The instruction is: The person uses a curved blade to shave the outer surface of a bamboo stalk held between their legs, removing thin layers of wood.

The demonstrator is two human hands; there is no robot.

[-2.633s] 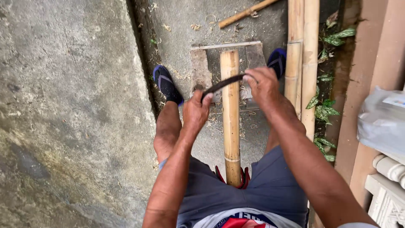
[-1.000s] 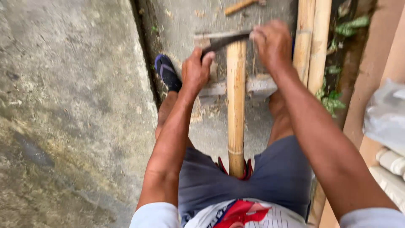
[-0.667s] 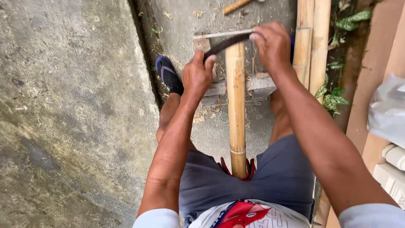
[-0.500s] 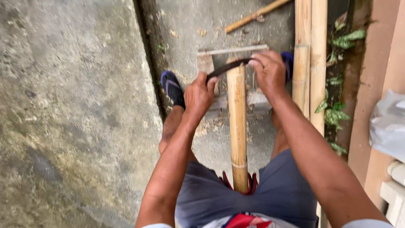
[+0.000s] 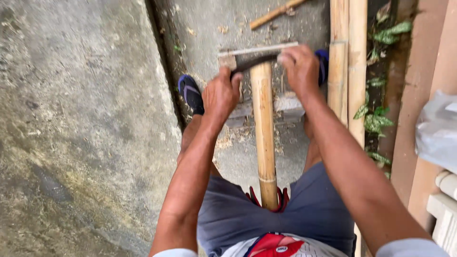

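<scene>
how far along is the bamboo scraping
Done: shavings litter the concrete beside the pole. In hand: the left hand and right hand grip the blade across the pole's far end. Left: two more poles lie alongside, untouched.

Outdoor yard workspace beside a house, informal bamboo-working spot. Evidence: rough stained concrete ground (image 5: 81,123) with a drain gap (image 5: 164,71), wood shavings (image 5: 228,138) scattered on it, 2 spare bamboo poles (image 5: 347,71) lying along the edge, leafy plants (image 5: 376,119) by a painted wall base (image 5: 423,95). No bench, work done on the ground.
</scene>
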